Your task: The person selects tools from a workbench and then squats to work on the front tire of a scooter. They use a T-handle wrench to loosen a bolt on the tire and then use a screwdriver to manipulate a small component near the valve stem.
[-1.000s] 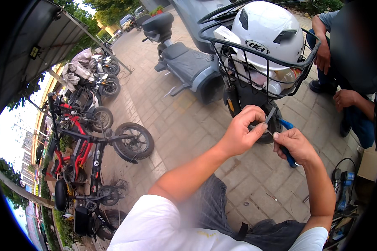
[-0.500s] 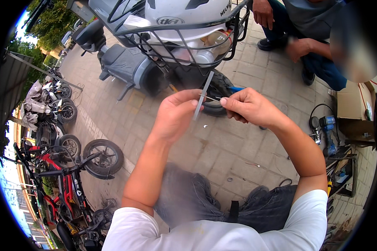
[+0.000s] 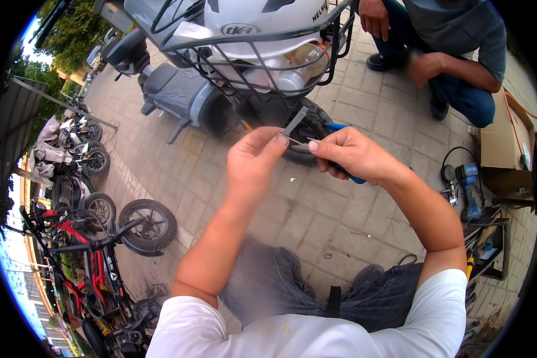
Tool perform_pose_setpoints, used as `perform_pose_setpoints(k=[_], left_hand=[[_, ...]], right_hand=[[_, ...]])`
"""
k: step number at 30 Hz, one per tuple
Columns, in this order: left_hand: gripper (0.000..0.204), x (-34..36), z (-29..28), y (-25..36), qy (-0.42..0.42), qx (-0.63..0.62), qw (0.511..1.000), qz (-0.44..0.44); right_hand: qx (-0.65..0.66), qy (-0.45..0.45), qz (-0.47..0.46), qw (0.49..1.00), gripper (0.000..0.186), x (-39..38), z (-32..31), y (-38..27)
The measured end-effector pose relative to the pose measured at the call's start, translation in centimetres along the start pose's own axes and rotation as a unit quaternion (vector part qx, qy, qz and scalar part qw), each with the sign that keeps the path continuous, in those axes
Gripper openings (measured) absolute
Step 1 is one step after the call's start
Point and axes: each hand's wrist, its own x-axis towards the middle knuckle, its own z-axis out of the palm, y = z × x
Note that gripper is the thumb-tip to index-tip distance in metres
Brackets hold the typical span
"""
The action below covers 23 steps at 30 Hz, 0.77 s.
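Note:
My left hand (image 3: pixel 253 156) is closed, pinching a flat grey metal strip (image 3: pixel 295 122) between thumb and fingers. A thin, wire-like piece (image 3: pixel 296 142) runs from the left fingertips to my right hand (image 3: pixel 355 152). The right thumb and forefinger are pressed together on its end. A blue-handled tool (image 3: pixel 357 179) shows below the right fingers, and more blue appears above the knuckles; the palm hides its middle, so its kind is unclear. Both hands are in front of a scooter's front wheel (image 3: pixel 316 122), above the paving.
Over the wheel, a black wire basket (image 3: pixel 262 39) holds a white helmet (image 3: pixel 268 21) and a bottle (image 3: pixel 309 59). Another person (image 3: pixel 453 36) crouches at the far right. A cardboard box (image 3: pixel 506 146), a blue power tool (image 3: pixel 470 194) and a tool rack (image 3: pixel 489 244) stand right; red-framed bikes (image 3: pixel 95 262) stand left.
The metal strip has tilted and shows less below the left fingers. My hands are slightly closer together. Blue now shows below my right hand. The crouching person's head has left the view.

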Motion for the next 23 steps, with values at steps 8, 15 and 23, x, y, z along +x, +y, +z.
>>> perform_pose_setpoints(k=[8,15,23], left_hand=[[0.016,0.3,0.6,0.1,0.003,-0.001,1.0,0.025],[0.019,2.7,3.3,-2.5,-0.072,0.003,0.997,-0.042],[0.046,4.3,11.0,-17.9,-0.288,0.116,0.923,-0.227]], right_hand=[[0.023,-0.033,-0.012,0.999,0.046,0.1,-0.4,0.3],[0.015,-0.101,0.033,0.994,0.046,-4.1,-6.6,2.0],[-0.048,0.393,0.064,0.916,0.033,-16.1,-9.4,17.3]])
